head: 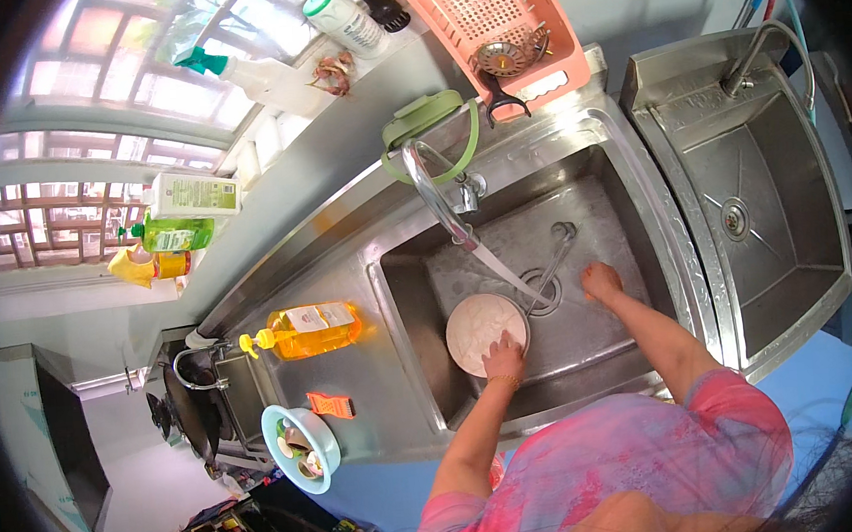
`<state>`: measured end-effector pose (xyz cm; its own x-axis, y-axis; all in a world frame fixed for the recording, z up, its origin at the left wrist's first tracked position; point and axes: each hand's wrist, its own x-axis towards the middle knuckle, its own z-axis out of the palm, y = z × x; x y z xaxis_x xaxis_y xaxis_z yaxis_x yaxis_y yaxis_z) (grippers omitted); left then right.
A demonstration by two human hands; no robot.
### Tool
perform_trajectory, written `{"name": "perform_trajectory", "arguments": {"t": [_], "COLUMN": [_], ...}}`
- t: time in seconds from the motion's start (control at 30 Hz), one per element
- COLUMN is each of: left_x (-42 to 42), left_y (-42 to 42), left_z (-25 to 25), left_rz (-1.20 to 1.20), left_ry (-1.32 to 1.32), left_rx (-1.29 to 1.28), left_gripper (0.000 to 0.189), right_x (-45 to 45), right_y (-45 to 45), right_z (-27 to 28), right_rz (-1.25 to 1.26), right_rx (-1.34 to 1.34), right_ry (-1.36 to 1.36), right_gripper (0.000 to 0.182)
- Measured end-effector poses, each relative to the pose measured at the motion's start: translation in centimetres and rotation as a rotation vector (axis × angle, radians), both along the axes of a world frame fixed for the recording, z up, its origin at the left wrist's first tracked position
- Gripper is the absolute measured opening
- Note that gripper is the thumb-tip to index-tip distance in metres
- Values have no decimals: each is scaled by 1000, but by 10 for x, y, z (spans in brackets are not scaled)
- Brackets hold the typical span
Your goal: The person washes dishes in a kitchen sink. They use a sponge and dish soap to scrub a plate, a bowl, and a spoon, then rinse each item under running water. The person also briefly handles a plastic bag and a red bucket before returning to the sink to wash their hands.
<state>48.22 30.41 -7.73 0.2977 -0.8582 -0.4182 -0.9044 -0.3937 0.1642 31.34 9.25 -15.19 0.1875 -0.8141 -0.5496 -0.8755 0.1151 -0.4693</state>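
Water runs from the curved metal faucet [436, 198] into the stainless steel sink [614, 201], landing near its drain [544, 292]. To the left of the drain lies a round, pale vessel or plate [475, 329] with a metallic-looking rim. My left hand [504, 355] rests on its near right part with the fingers spread. My right hand [600, 281] is over the sink floor right of the drain, its fingers curled; a bit of orange shows beside them, and what it holds, if anything, is unclear.
On the left counter are a bottle of orange liquid [326, 326], an orange grater-like tool [332, 405] and a light blue basin [319, 436] with items. Behind the faucet stand a green plastic holder [423, 114] and a pink basket [566, 41]. A second sink [767, 168] adjoins at right.
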Motion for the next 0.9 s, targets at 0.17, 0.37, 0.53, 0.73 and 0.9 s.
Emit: {"name": "perform_trajectory", "arguments": {"t": [0.17,0.37,0.53,0.73,0.9], "left_x": [-1,-15,-47,-40,-30], "left_y": [-77,-176,-206,-195,-196], "left_z": [-4,-72,-95,-114,-104], "left_rz": [79,179,266,300,685], "left_ry": [159,50,129,306,948], "left_rx": [-136,-363,-86,-155,-28], "left_gripper": [35,32,20,21,18], "right_x": [-9,4,-4,15,52], "right_y": [1,-3,-11,-31,-31], "right_z": [10,35,-10,-14,-28], "right_rz": [253,250,20,-147,-462], "right_rx": [-209,-359,-223,54,503], "right_ry": [165,87,-46,-217,-423], "right_gripper": [26,30,27,27,28]}}
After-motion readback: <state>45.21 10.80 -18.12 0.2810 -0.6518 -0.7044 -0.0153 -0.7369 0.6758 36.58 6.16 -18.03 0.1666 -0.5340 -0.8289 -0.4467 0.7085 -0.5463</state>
